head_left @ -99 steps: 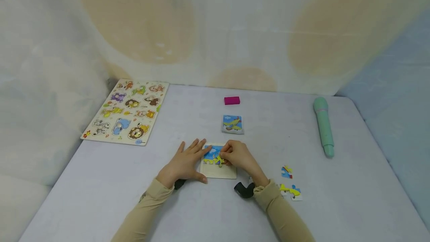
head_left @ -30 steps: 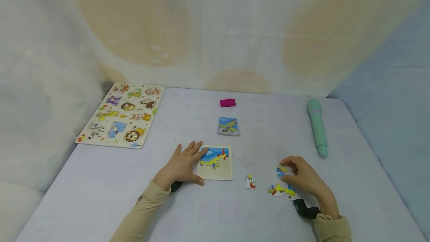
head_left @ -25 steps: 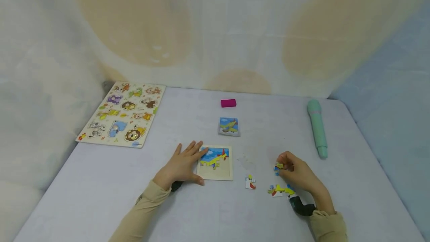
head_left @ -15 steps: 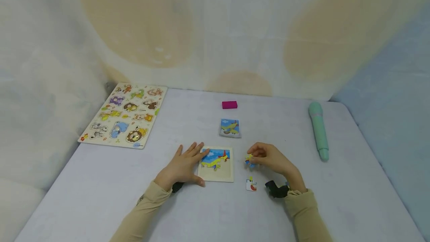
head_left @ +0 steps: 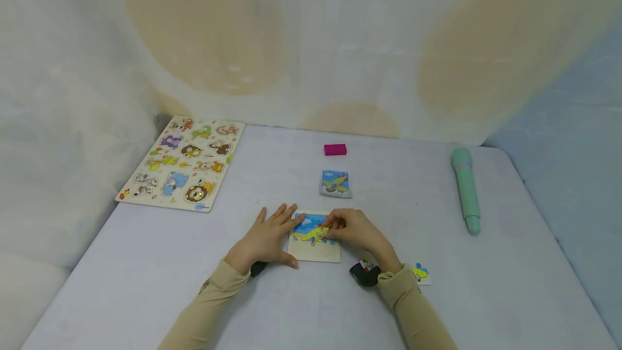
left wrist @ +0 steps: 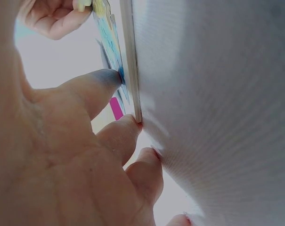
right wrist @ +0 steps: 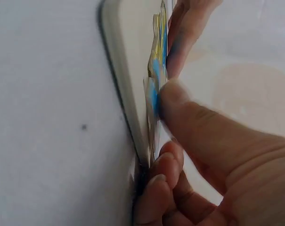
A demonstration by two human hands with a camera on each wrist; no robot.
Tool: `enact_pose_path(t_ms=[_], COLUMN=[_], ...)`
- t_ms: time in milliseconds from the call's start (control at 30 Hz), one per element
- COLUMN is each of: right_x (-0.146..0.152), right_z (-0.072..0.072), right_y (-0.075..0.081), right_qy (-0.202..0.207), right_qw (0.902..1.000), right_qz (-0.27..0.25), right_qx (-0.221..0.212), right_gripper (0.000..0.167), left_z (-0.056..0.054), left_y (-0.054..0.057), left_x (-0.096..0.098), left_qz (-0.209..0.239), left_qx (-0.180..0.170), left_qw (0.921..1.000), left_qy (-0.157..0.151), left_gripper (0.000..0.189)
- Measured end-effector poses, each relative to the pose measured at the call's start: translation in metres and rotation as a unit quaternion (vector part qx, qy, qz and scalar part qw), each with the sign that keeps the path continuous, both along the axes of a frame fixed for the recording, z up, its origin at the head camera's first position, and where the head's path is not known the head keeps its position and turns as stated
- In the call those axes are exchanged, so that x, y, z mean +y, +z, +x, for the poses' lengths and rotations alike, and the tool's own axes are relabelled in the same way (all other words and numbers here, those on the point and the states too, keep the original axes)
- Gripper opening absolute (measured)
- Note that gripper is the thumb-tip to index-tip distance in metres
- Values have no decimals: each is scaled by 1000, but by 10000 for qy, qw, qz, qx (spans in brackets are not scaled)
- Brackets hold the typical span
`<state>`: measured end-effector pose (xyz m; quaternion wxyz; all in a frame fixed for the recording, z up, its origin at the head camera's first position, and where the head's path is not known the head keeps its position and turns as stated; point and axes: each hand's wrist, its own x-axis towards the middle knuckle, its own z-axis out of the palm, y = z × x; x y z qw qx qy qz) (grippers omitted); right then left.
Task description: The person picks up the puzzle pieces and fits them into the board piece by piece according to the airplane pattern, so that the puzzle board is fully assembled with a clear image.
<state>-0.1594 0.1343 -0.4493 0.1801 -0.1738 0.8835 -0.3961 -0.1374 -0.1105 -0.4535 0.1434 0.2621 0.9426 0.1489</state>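
Observation:
A small wooden puzzle tray (head_left: 316,254) lies in front of me, its upper part filled with blue sky and yellow plane pieces. My left hand (head_left: 266,239) is spread flat at its left side. In the left wrist view its index fingertip (left wrist: 111,77) presses on the picture, and another fingertip touches the tray's edge. My right hand (head_left: 357,229) pinches a blue-and-yellow puzzle piece (right wrist: 153,96) between thumb and fingers, low over the tray's right side against the placed pieces. Loose pieces (head_left: 421,274) lie right of my right wrist, partly covered by the sleeve.
Another piece (head_left: 365,261) shows behind the black wrist camera (head_left: 364,275). Beyond the tray are a plane picture card (head_left: 336,183) and a magenta block (head_left: 335,149). An animal puzzle board (head_left: 182,163) lies at the back left, a mint-green toy microphone (head_left: 467,190) at the right.
A red-tailed piece has been placed in the tray. My right hand went right, picked up a blue-and-yellow piece and carried it back left onto the tray. The left hand has stayed put.

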Motion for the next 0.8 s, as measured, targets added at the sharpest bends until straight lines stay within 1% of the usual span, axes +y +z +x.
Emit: enact_pose_path(t_ms=[100,233,467,600,700,800], right_x=[-3,-7,-6,-6,-7,-8], right_z=[1,1,1,1,2,2], right_y=[-1,-3,-2,-2,-3,-4], right_qy=[-96,-38,-147,-110,-260,-479], right_qw=[9998,9993,9989,9984,9984,9984], right_qz=[90,162,325,389,379,243], right_qx=[159,322,306,391,325,192], right_gripper=[8,9,8,3,6,8], left_z=[0,1,0,0,0,0], left_y=[0,0,-2,0,0,1], left_x=[-1,-1,0,1,0,-1], left_qz=[-7,-10,31,9,16,39], left_qx=[10,2,-15,-32,-40,-37], left_qw=[10000,10000,10000,10000,10000,10000], left_qy=[-8,22,17,41,28,30], left_gripper=[110,110,109,110,109,110])
